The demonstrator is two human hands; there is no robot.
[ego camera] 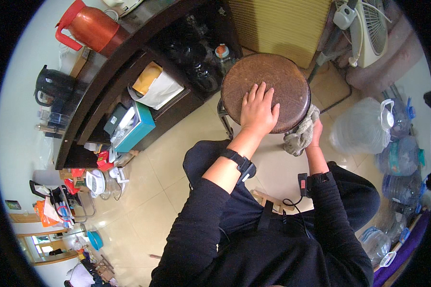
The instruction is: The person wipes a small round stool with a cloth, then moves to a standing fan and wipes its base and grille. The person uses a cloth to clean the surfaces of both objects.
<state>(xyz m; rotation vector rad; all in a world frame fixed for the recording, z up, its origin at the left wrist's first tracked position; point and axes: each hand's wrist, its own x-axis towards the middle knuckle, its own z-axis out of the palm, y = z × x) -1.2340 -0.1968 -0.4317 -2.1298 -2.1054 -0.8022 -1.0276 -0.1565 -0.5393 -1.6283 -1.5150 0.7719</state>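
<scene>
Before me stands a stool with a round brown seat [283,86] and dark metal legs [225,120]. My left hand [259,109] rests palm down on the seat, fingers spread, gripping nothing. At the seat's near right edge, my right hand [315,134] holds a bunched grey cloth [301,135]. The cloth hangs against the rim and hides part of the stool below it. Most of my right fingers are hidden behind the cloth.
A dark wooden cabinet [129,46] curves along the left, bearing a red thermos jug [93,28]. Large plastic water bottles [398,158] line the right side. Behind the stool are a yellow panel [283,25] and a white electric fan [371,36]. Tiled floor [154,190] lies at left.
</scene>
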